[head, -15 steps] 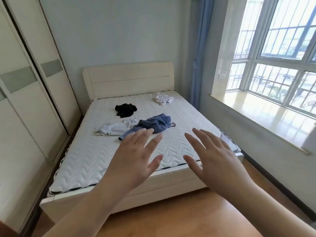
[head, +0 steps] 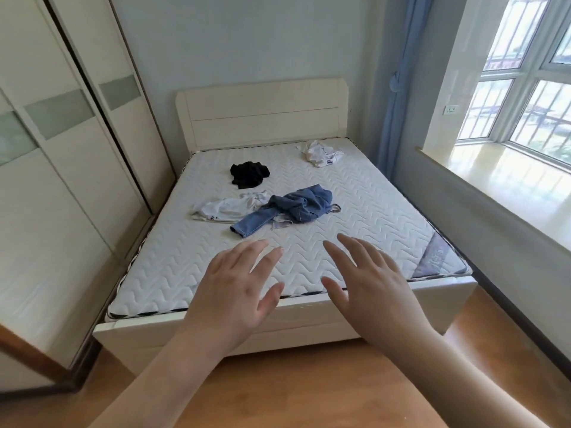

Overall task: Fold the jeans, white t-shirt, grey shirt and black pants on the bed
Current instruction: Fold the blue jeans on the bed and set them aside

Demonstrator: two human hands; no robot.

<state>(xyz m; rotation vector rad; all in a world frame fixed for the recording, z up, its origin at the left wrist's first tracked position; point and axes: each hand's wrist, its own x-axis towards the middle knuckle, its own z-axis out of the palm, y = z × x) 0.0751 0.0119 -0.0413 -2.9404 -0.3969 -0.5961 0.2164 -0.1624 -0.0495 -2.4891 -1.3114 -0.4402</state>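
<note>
Head view: left hand [head: 233,291] and right hand [head: 375,291] raised over near bed [head: 386,211] edge, fingers spread, grasping nothing. Jeans [head: 290,208] crumpled mid-mattress; grey shirt [head: 227,206] touching left; black pants [head: 249,173] farther; white t-shirt [head: 321,153] far right.

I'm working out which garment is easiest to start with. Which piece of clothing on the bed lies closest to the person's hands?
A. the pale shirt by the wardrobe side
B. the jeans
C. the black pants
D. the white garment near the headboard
B: the jeans lie crumpled mid-mattress with one leg end reaching toward the foot of the bed, closest to the open left hand and right hand, which hold nothing.
</note>
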